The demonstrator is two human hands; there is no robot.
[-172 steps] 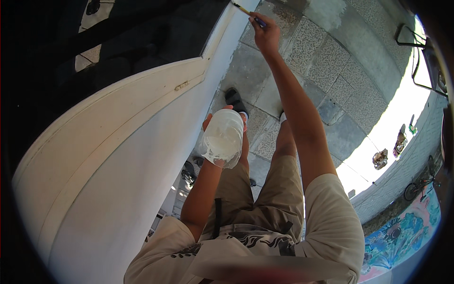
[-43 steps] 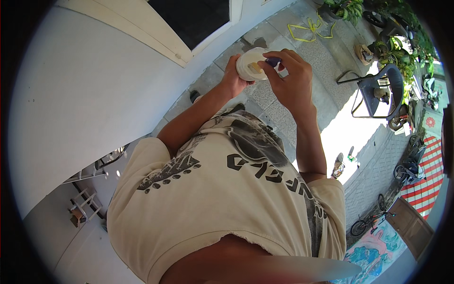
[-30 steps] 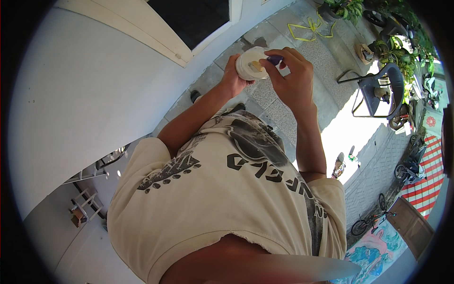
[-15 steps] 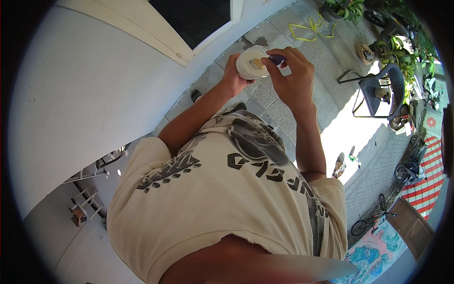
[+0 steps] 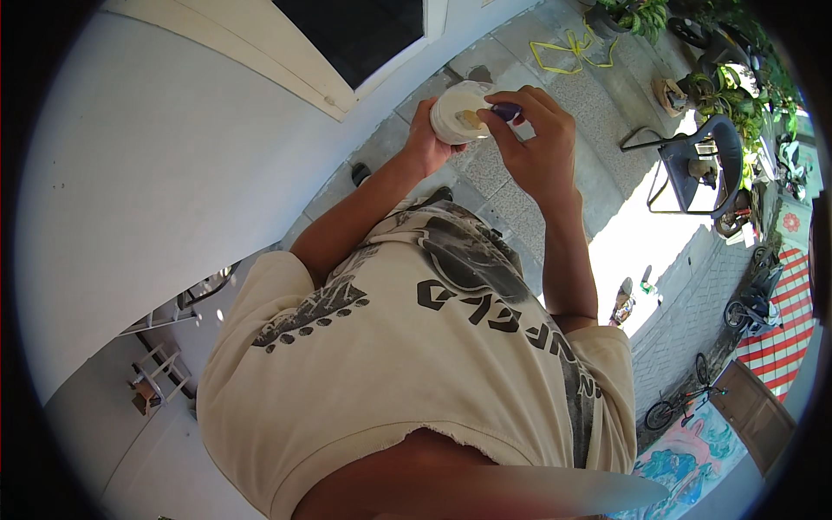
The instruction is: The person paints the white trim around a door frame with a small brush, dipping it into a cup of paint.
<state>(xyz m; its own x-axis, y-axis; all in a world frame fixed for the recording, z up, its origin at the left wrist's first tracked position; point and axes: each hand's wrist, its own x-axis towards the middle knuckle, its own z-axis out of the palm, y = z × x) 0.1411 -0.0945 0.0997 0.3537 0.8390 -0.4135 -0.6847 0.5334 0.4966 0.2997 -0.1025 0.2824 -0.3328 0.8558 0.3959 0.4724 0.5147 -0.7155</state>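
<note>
High in the picture, my left hand (image 5: 424, 141) is wrapped around a round white tub (image 5: 445, 120), which is tipped so that its mouth faces my right hand. Pale whitish stuff shows inside it. My right hand (image 5: 546, 146) pinches the dark purple handle of what looks like a putty knife (image 5: 507, 111). Its yellowish, smeared blade lies at the tub's mouth, over the pale contents. Whether the blade touches them I cannot tell.
A white wall (image 5: 156, 173) with a dark-paned door or window (image 5: 355, 35) stands to the left. At the right are a dark armchair (image 5: 693, 165), potted plants (image 5: 732, 100) and a bicycle (image 5: 685, 403). Yellow strapping (image 5: 572, 54) lies on the paving beyond my hands.
The tub has tilted very slightly, and the blade has shifted a little at its mouth. Both hands keep their grip.
</note>
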